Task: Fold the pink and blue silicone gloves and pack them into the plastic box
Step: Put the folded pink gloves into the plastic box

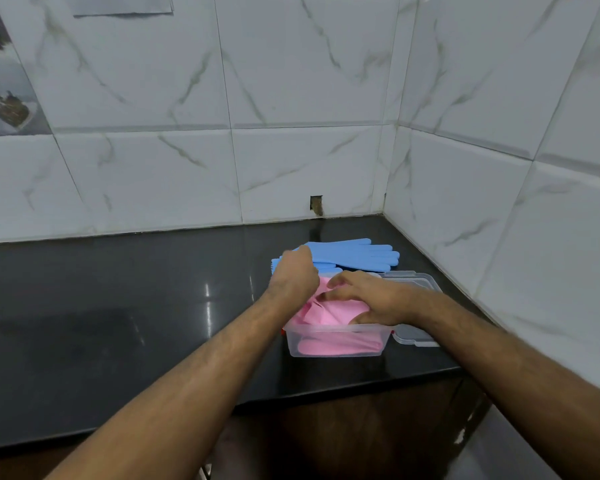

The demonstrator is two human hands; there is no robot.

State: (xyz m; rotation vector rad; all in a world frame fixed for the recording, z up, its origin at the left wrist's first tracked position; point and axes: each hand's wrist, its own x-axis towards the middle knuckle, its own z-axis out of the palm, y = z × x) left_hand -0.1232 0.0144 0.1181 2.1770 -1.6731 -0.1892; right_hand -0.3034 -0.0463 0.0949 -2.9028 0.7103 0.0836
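Both hands press the folded pink gloves [329,315] into the plastic box [336,336] on the table [118,306]: left hand [293,277] clenched, right hand [371,299] flat. Blue gloves [354,254] behind likely need folding next.

black counter [118,306] bears plastic box [336,344], lid [416,336], blue gloves [357,254].

A home kitchen corner, seen from above the desk.

Glossy white marble-look wall tiles [291,81] are meeting at an inside corner and running down to a polished black stone desk [118,306], which is reflecting the light. Silicone washing-up gloves, blue gloves [354,254] and pink gloves [329,313], are lying by a clear plastic box [336,341] with its lid [416,282] beside it, all pointing to a household kitchen.
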